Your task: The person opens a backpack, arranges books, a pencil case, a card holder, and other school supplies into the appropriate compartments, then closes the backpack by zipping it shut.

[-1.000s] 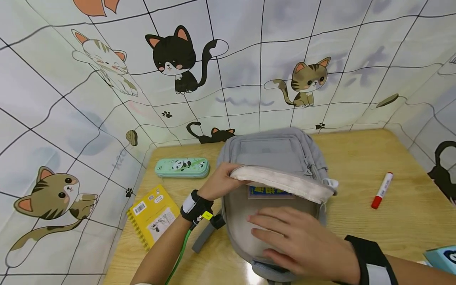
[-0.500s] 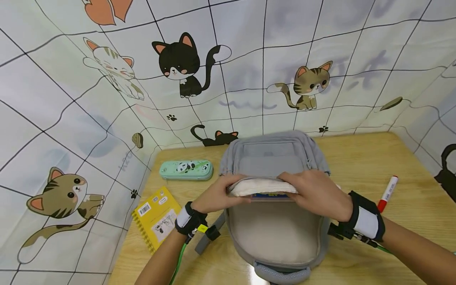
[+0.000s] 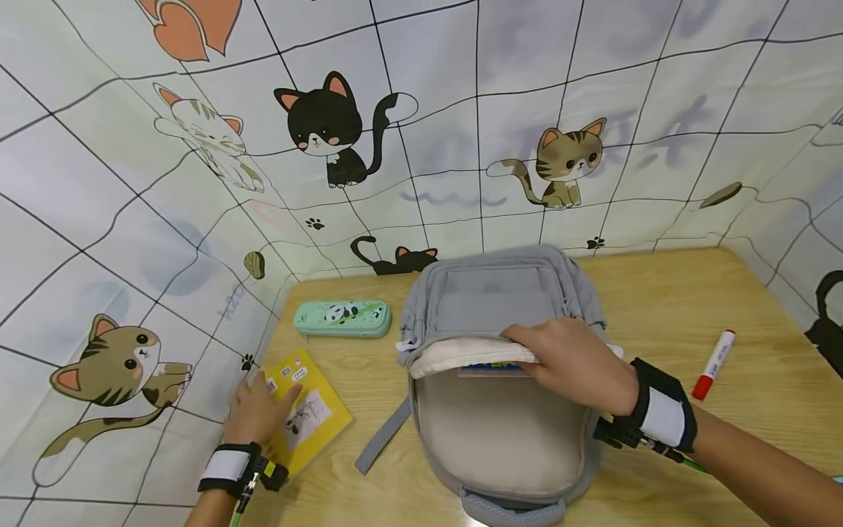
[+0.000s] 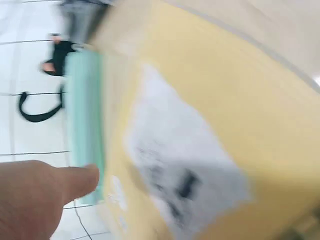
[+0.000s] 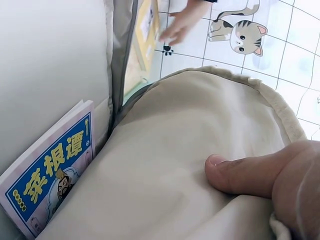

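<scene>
On my feed, one right hand (image 3: 569, 360) pinches the flap (image 3: 454, 356) of one grey backpack (image 3: 507, 432), central, long axis twelve-to-six, handle (image 3: 514, 509) toward six, one book (image 5: 52, 172) inside. One left hand (image 3: 253, 411), fingers apart, is at the edge of one notebook (image 3: 326, 424) at nine, lying eleven-to-five; one pencil case (image 3: 342, 319) at ten, one marker (image 3: 714, 364) at three.

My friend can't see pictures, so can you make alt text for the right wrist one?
The right hand holds back the cream flap of an open backpack. Inside sits a book with yellow characters on blue. Beyond, the left hand is near a yellow notebook, by a wall with a cartoon cat.
</scene>
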`<state>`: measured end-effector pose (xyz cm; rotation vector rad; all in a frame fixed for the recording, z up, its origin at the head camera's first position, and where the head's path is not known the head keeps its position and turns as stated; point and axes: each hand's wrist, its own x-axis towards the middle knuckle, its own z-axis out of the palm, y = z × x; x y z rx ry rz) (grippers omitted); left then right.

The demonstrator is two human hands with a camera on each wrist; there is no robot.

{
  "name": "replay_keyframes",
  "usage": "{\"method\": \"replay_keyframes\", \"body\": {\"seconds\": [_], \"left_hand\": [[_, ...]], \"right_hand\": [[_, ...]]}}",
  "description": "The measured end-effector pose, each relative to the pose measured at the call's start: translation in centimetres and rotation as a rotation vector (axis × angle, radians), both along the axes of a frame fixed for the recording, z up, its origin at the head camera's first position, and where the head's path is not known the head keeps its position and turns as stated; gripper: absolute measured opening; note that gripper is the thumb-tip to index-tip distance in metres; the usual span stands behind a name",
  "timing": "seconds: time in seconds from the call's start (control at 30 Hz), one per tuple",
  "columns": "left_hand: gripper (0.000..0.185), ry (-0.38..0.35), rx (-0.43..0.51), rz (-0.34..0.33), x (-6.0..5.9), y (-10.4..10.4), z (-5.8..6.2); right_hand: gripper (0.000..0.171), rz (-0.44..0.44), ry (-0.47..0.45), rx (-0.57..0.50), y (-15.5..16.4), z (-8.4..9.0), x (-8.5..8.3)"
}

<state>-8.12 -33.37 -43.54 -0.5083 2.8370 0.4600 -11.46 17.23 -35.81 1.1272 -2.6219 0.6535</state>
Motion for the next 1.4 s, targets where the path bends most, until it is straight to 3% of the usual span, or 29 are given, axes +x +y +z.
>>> {"method": "replay_keyframes", "body": {"seconds": [0.1, 0.17, 0.3, 0.43, 0.57, 0.7, 0.8, 0.93, 1.0, 1.2, 1.4], "left_hand": [[0.108, -0.046, -0.114, -0.007, 0.4, -0.1, -1.5], [0.112, -0.064, -0.134, -0.002, 0.4, 0.3, -2.2], [0.117, -0.060, -0.094, 0.060, 0.2, 0.9, -2.9], [0.123, -0.028, -0.059, 0.129, -0.2, 1.0, -2.8], [0.129, 0.004, -0.034, 0.186, -0.6, -0.1, -2.9], [0.143, -0.028, 0.011, 0.220, -1.1, -1.9, -3.4], [0.134, -0.047, 0.079, 0.242, -1.3, -2.3, -3.2], [0.090, -0.037, 0.204, 0.255, -1.7, -1.8, -2.7], [0.080, -0.033, 0.257, 0.246, -2.0, -1.5, -2.4], [0.071, 0.023, 0.402, 0.223, -2.5, -1.4, -2.4], [0.071, 0.150, 0.724, 0.198, -2.1, -1.7, -2.5]], "right_hand": [[0.036, -0.005, -0.002, 0.001, 0.0, -0.1, 0.1], [0.036, -0.004, 0.005, 0.002, 0.1, -0.2, 0.1], [0.036, 0.002, -0.005, 0.003, 0.1, -0.3, 0.1], [0.036, 0.003, -0.016, 0.004, 0.2, -0.3, 0.1], [0.035, 0.007, -0.017, 0.006, 0.0, -0.3, 0.0], [0.033, 0.007, -0.017, 0.006, -0.1, -0.3, 0.0], [0.031, 0.004, -0.023, 0.005, -0.2, -0.3, 0.0], [0.030, -0.006, -0.034, 0.006, -0.3, -0.3, 0.1], [0.030, -0.011, -0.034, 0.009, -0.3, -0.4, 0.2], [0.031, -0.007, -0.035, 0.009, -0.2, -0.5, 0.2], [0.025, 0.019, -0.045, -0.009, -0.1, -0.2, -0.1]]}}
